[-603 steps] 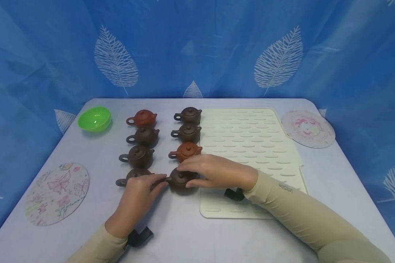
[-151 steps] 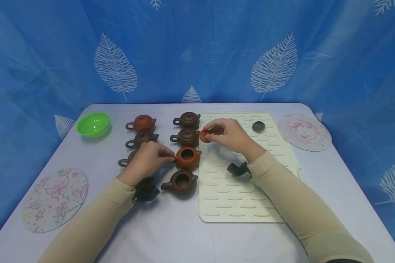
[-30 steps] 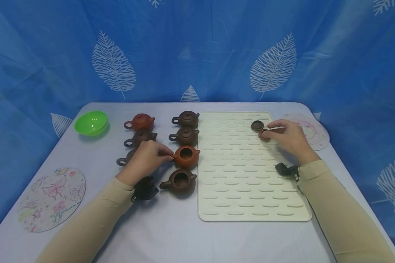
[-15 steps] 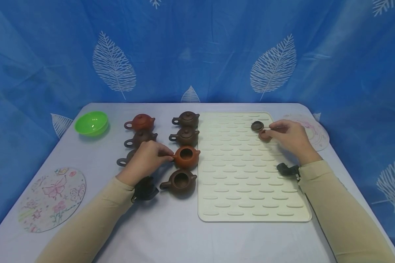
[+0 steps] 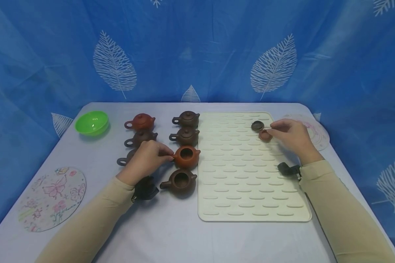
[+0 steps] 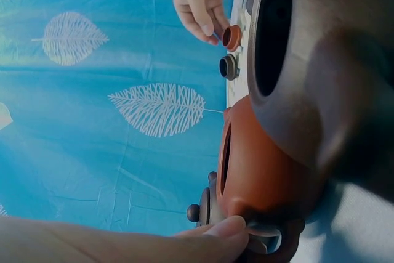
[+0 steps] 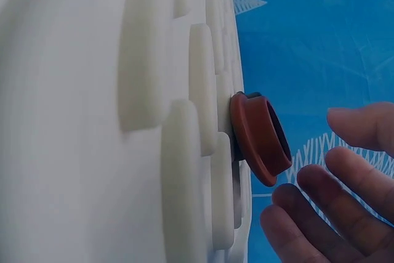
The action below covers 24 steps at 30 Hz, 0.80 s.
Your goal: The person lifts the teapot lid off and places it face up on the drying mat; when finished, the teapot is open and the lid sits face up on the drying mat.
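My left hand (image 5: 147,160) pinches the handle of a reddish-orange teapot (image 5: 186,157), which stands lidless at the mat's left edge. In the left wrist view, the thumb (image 6: 228,232) lies at the top of that handle. My right hand (image 5: 293,138) hovers at the mat's far right, beside a reddish-orange teapot lid (image 5: 265,136) that lies upside down. A gap shows between its loosely bent fingers (image 7: 332,198) and the lid in the right wrist view. Another upturned lid, dark brown (image 5: 257,126), lies just behind. Nearer the front stands a dark brown teapot (image 5: 181,182), also lidless.
Two lidded dark teapots, one at the back (image 5: 188,118) and one before it (image 5: 186,136), continue the right row. The left row, headed by a red teapot (image 5: 142,121), is partly behind my left arm. Around are a cream mat (image 5: 237,182), a green bowl (image 5: 92,123) and round placemats (image 5: 54,197).
Both front teapots of the right row have lost their lids since the oldest frame. My right hand carried the reddish lid to the mat's far right; its fingers have just drawn off it.
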### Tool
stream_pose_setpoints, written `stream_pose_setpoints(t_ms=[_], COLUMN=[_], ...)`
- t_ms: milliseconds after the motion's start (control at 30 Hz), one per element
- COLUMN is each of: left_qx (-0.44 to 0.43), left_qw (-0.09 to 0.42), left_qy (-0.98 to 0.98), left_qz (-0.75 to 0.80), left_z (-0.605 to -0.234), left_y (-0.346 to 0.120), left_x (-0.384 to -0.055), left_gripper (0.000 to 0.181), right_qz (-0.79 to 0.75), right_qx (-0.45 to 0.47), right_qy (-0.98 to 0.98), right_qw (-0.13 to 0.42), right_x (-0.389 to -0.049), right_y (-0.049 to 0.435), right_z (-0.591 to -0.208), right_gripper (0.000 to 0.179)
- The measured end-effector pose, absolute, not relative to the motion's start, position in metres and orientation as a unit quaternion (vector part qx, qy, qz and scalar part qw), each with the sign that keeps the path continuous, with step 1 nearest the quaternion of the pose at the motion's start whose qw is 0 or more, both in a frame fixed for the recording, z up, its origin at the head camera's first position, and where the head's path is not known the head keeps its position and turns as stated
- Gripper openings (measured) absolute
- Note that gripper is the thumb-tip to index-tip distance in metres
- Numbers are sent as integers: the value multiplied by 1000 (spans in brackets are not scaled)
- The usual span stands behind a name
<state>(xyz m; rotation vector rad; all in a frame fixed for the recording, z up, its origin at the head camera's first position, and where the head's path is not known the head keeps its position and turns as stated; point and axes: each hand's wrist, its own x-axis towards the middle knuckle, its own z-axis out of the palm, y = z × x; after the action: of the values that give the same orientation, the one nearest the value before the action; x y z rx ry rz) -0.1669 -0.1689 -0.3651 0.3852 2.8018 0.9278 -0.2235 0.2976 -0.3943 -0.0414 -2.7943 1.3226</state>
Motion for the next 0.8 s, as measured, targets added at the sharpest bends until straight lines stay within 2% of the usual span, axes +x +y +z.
stream_pose_setpoints(t_ms=[800], left_qx=[128], left_qw=[91], left_qy=[939], left_qz=[307], left_z=[-364], left_y=[-168], left_x=[-167], left_gripper=[19], right_qz=[423], right_qx=[0], right_qy=[-904], right_qw=[67], right_x=[-217], right_y=[284], right_z=[-378], right_gripper=[48])
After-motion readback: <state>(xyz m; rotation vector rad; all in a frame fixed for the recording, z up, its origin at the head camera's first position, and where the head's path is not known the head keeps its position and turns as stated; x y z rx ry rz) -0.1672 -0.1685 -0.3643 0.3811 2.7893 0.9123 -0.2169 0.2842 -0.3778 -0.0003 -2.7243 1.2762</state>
